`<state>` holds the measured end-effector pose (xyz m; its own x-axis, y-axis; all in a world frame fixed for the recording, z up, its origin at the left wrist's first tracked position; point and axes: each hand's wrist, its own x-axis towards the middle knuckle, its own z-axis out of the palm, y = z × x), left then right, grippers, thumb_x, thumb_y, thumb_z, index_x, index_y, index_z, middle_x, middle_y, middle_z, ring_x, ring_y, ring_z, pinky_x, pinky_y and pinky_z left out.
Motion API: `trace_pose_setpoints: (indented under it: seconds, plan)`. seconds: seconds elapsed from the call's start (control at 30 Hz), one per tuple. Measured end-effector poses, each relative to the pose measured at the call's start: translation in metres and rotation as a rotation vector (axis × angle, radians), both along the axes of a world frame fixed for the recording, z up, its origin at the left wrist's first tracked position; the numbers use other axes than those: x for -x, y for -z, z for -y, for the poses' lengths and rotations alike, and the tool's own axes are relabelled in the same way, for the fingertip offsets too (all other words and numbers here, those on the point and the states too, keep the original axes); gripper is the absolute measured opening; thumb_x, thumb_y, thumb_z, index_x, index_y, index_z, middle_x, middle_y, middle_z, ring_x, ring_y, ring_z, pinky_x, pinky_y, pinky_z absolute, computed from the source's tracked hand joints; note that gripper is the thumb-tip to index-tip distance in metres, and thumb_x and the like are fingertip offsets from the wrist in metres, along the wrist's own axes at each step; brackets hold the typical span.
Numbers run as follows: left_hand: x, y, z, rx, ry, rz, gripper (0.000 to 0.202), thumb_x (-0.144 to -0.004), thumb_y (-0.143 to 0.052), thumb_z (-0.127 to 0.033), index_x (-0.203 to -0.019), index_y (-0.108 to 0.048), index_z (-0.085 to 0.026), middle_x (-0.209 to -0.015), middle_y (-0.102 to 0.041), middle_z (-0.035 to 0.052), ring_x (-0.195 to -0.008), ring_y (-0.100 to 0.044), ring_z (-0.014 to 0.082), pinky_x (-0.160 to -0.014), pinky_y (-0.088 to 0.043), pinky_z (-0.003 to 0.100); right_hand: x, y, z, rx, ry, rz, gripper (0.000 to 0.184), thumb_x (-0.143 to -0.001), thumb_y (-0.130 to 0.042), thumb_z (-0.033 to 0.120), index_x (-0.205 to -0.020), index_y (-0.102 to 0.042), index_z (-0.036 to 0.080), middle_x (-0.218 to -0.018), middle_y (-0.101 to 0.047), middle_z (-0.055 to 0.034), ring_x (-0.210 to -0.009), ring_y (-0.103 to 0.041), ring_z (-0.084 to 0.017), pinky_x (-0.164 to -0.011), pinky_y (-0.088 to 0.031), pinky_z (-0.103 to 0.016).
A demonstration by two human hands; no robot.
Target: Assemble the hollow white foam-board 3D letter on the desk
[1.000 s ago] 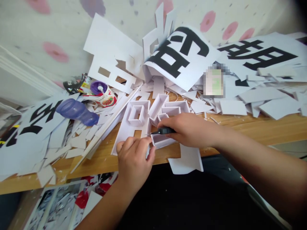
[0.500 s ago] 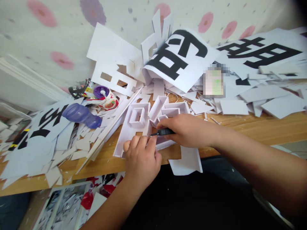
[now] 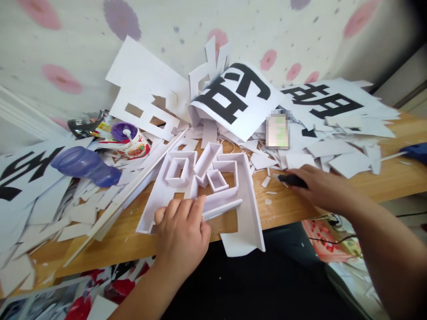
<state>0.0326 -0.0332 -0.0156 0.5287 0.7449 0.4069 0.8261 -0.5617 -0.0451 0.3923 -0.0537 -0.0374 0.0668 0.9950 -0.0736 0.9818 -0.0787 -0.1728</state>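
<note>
On the front of the table stands a white foam-board character (image 3: 245,186), built of flat pieces with raised side walls and small box shapes inside. My left hand (image 3: 182,229) grips its lower edge, the fingers curled over the wall and the fingertips partly hidden. To the right, away from the character, my right hand (image 3: 315,186) is closed around a black-handled craft knife (image 3: 293,180). Its tip points left, over the wood beside a small white scrap (image 3: 266,182).
Behind lie printed sheets (image 3: 233,95) with black characters and white offcuts (image 3: 322,151). On the left are a purple bottle (image 3: 85,165), a paper cup (image 3: 136,146) and a long white strip (image 3: 110,218). A blue-handled tool (image 3: 413,152) lies at the right edge of the wooden table (image 3: 283,209).
My right hand has moved right with the craft knife, off the character and over the bare wood. My left hand stays on the character's lower edge. The view has turned somewhat right.
</note>
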Motion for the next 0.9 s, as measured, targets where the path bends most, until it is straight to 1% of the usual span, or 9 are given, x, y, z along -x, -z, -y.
trace_pose_setpoints:
  seconds: [0.1, 0.23, 0.33, 0.4, 0.5, 0.57, 0.67, 0.8, 0.9]
  plan:
    - [0.001, 0.002, -0.003, -0.037, 0.021, 0.015, 0.039, -0.078, -0.054, -0.010, -0.115, -0.065, -0.019, -0.089, -0.070, 0.0054, -0.085, -0.059, 0.0281, -0.075, -0.033, 0.044, -0.008, 0.020, 0.007, -0.012, -0.033, -0.037, 0.048, -0.089, -0.051, 0.030, -0.135, -0.058, 0.019, -0.115, -0.063, -0.0160, -0.099, -0.065, -0.033, -0.087, -0.049, -0.045]
    - [0.003, 0.004, -0.006, -0.091, 0.065, 0.017, 0.037, -0.081, -0.051, -0.010, -0.115, -0.064, -0.018, -0.088, -0.070, 0.0055, -0.084, -0.059, 0.0278, -0.075, -0.034, 0.043, -0.009, 0.021, 0.008, -0.059, -0.069, -0.068, 0.051, -0.088, -0.053, 0.029, -0.137, -0.056, 0.017, -0.122, -0.061, -0.0163, -0.107, -0.063, -0.032, -0.095, -0.050, -0.047]
    - [0.002, 0.005, -0.005, -0.102, 0.051, 0.041, 0.036, -0.083, -0.048, -0.008, -0.113, -0.064, -0.018, -0.089, -0.070, 0.0061, -0.085, -0.059, 0.0282, -0.076, -0.034, 0.044, 0.003, 0.008, 0.006, -0.142, -0.074, -0.109, 0.047, -0.086, -0.058, 0.028, -0.132, -0.059, 0.018, -0.123, -0.061, -0.0161, -0.111, -0.060, -0.032, -0.098, -0.049, -0.050]
    - [0.002, 0.005, -0.005, -0.103, 0.050, 0.049, 0.036, -0.083, -0.047, -0.008, -0.114, -0.064, -0.019, -0.090, -0.070, 0.0058, -0.086, -0.059, 0.0284, -0.077, -0.034, 0.045, 0.023, -0.007, 0.003, -0.288, -0.085, -0.198, 0.038, -0.089, -0.057, 0.028, -0.126, -0.062, 0.019, -0.120, -0.062, -0.0151, -0.110, -0.060, -0.030, -0.096, -0.050, -0.048]
    - [0.000, 0.006, -0.004, -0.101, 0.046, 0.048, 0.037, -0.083, -0.047, -0.007, -0.114, -0.064, -0.019, -0.092, -0.071, 0.0062, -0.087, -0.060, 0.0287, -0.077, -0.034, 0.045, 0.070, -0.034, -0.005, -0.500, -0.265, -0.424, 0.030, -0.094, -0.057, 0.029, -0.121, -0.063, 0.018, -0.113, -0.064, -0.0122, -0.106, -0.061, -0.023, -0.093, -0.052, -0.040]
    - [-0.001, 0.005, -0.004, -0.094, 0.039, 0.052, 0.036, -0.083, -0.048, -0.008, -0.113, -0.065, -0.018, -0.092, -0.071, 0.0069, -0.087, -0.060, 0.0290, -0.076, -0.034, 0.046, 0.104, -0.050, -0.015, -0.464, -0.483, -0.476, 0.028, -0.092, -0.060, 0.027, -0.118, -0.064, 0.018, -0.116, -0.064, -0.0111, -0.106, -0.059, -0.022, -0.094, -0.051, -0.039]
    - [-0.003, 0.001, -0.001, -0.042, 0.012, 0.064, 0.035, -0.082, -0.049, -0.010, -0.112, -0.066, -0.017, -0.091, -0.070, 0.0077, -0.088, -0.060, 0.0294, -0.076, -0.034, 0.046, 0.138, -0.063, -0.034, -0.298, -0.687, -0.371, 0.035, -0.089, -0.066, 0.031, -0.121, -0.064, 0.016, -0.123, -0.061, -0.0123, -0.112, -0.054, -0.026, -0.099, -0.047, -0.043]
    - [-0.003, -0.001, 0.003, 0.046, -0.021, 0.073, 0.038, -0.078, -0.051, -0.012, -0.112, -0.067, -0.018, -0.092, -0.070, 0.0073, -0.091, -0.059, 0.0297, -0.076, -0.033, 0.046, 0.154, -0.059, -0.056, -0.134, -0.808, -0.265, 0.055, -0.077, -0.077, 0.051, -0.120, -0.066, 0.019, -0.130, -0.056, -0.0133, -0.117, -0.049, -0.032, -0.100, -0.042, -0.050]
    - [-0.003, 0.000, 0.003, 0.065, -0.033, 0.095, 0.039, -0.076, -0.052, -0.012, -0.112, -0.067, -0.018, -0.091, -0.070, 0.0070, -0.089, -0.058, 0.0293, -0.075, -0.032, 0.045, 0.160, -0.054, -0.063, -0.088, -0.823, -0.254, 0.050, -0.073, -0.081, 0.047, -0.113, -0.068, 0.019, -0.125, -0.059, -0.0119, -0.114, -0.049, -0.031, -0.097, -0.042, -0.049]
